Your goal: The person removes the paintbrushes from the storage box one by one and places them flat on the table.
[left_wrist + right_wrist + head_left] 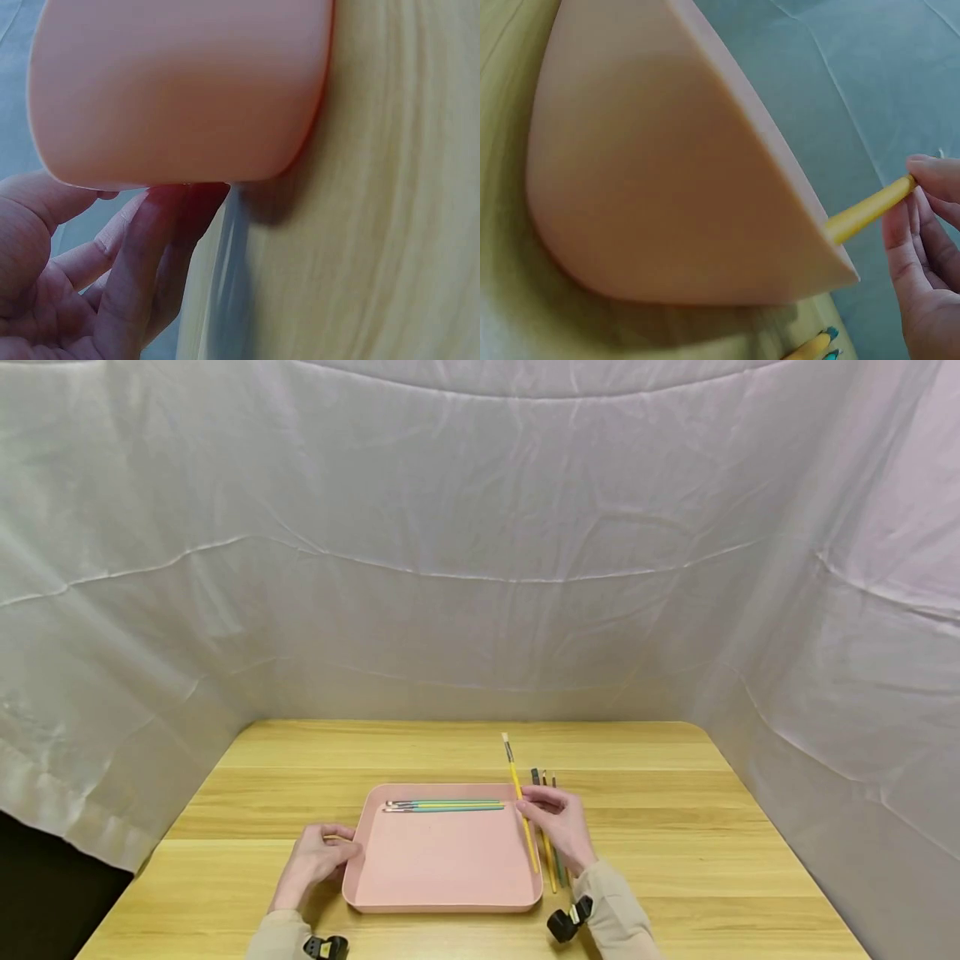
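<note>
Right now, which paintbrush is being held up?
The yellow-handled, pale-tipped brush pinched in the person's right hand; the other brushes lie in the pink tray or on the table beside it.

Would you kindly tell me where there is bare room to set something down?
Bare: the tray between its brushes and near rim; the table behind the tray's left half, and between the right sleeve and right-hand curtain. Crowded: the tray's right edge, where the right grip holds a yellow brush beside loose brushes.
</note>
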Demonstrator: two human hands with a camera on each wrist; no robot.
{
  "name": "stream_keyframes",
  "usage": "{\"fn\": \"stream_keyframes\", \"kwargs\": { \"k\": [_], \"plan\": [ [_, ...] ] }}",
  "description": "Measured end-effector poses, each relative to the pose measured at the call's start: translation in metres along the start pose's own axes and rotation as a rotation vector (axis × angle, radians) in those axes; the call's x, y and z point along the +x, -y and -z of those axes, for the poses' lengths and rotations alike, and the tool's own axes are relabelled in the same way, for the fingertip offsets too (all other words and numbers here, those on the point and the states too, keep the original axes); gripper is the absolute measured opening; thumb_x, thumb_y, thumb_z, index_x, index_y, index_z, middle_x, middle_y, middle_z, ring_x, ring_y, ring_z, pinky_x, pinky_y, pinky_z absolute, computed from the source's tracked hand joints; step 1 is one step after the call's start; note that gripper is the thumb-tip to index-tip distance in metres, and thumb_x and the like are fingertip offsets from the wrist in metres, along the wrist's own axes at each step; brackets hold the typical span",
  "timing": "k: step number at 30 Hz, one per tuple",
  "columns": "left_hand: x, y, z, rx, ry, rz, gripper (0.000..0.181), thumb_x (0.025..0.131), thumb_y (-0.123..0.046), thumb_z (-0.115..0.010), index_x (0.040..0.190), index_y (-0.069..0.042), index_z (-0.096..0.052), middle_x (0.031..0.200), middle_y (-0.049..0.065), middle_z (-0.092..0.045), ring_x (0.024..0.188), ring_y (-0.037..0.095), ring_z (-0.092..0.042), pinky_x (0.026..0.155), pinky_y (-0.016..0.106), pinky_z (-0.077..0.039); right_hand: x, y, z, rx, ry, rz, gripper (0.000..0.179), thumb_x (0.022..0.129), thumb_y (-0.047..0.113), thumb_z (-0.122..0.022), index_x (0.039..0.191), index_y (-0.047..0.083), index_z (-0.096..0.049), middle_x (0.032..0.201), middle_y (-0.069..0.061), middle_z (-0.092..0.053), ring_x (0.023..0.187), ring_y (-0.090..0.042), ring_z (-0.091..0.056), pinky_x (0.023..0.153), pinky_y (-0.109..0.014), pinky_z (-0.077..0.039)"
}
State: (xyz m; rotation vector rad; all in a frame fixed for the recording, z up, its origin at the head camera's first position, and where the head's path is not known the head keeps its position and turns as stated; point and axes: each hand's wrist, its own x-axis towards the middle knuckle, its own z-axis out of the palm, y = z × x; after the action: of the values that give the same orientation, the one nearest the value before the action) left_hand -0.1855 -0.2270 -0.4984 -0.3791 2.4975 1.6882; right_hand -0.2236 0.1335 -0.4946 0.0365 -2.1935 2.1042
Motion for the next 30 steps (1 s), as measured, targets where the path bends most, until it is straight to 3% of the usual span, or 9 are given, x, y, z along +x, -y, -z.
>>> {"fn": "stream_keyframes", "kwargs": {
  "k": [4, 10, 14, 18, 23, 30],
  "plan": [
    [0.000, 0.001, 0.000, 0.000, -0.002, 0.001, 0.030, 0.076, 0.001, -0.070, 0.103, 0.012, -0.066, 0.076, 0.013, -0.074, 0.065, 0.015, -0.065, 0.057, 0.028, -0.053, -0.002, -0.003, 0.003, 0.040, -0.065, -0.009, 0.033, 0.084, -0.001, -0.076, 0.115, -0.011, -0.069, 0.098, -0.014, -0.077, 0.078, -0.004, -0.069, 0.071, -0.021, -0.058],
    [0.000, 0.001, 0.000, 0.009, 0.003, 0.007, 0.030, 0.077, 0.000, -0.071, 0.105, 0.012, -0.066, 0.079, 0.013, -0.075, 0.066, 0.015, -0.066, 0.058, 0.029, -0.053, -0.004, -0.009, 0.008, 0.227, -0.124, -0.050, 0.035, 0.084, -0.004, -0.074, 0.117, -0.014, -0.066, 0.084, 0.007, -0.075, 0.080, -0.003, -0.069, 0.075, -0.020, -0.058],
    [0.001, 0.001, 0.000, 0.019, 0.000, 0.008, 0.030, 0.077, -0.001, -0.071, 0.105, 0.011, -0.067, 0.078, 0.013, -0.075, 0.066, 0.015, -0.065, 0.058, 0.029, -0.053, -0.005, -0.013, 0.013, 0.391, -0.152, -0.081, 0.021, 0.087, -0.007, -0.070, 0.106, -0.001, -0.074, 0.081, 0.008, -0.075, 0.080, -0.004, -0.071, 0.075, -0.019, -0.058],
    [0.001, 0.000, 0.000, 0.026, -0.001, 0.009, 0.031, 0.078, -0.001, -0.071, 0.105, 0.011, -0.067, 0.079, 0.013, -0.075, 0.065, 0.015, -0.065, 0.058, 0.029, -0.053, -0.006, -0.017, 0.020, 0.476, -0.174, -0.098, 0.022, 0.087, -0.009, -0.068, 0.098, 0.008, -0.076, 0.083, 0.004, -0.077, 0.083, -0.009, -0.074, 0.080, -0.022, -0.059],
    [0.001, 0.000, 0.000, 0.026, -0.001, 0.010, 0.031, 0.078, -0.001, -0.071, 0.105, 0.011, -0.067, 0.080, 0.014, -0.075, 0.066, 0.015, -0.065, 0.058, 0.029, -0.053, -0.005, -0.021, 0.029, 0.423, -0.209, -0.148, 0.025, 0.086, -0.007, -0.071, 0.110, -0.001, -0.073, 0.087, 0.002, -0.078, 0.087, -0.012, -0.074, 0.084, -0.026, -0.060],
    [0.001, 0.000, 0.000, 0.015, 0.000, 0.008, 0.031, 0.077, -0.001, -0.071, 0.106, 0.012, -0.067, 0.081, 0.015, -0.075, 0.066, 0.015, -0.066, 0.058, 0.029, -0.054, -0.005, -0.025, 0.038, 0.207, -0.259, -0.157, 0.041, 0.085, -0.004, -0.072, 0.124, -0.015, -0.062, 0.086, 0.005, -0.077, 0.080, -0.007, -0.071, 0.076, -0.022, -0.059]
  ]
}}
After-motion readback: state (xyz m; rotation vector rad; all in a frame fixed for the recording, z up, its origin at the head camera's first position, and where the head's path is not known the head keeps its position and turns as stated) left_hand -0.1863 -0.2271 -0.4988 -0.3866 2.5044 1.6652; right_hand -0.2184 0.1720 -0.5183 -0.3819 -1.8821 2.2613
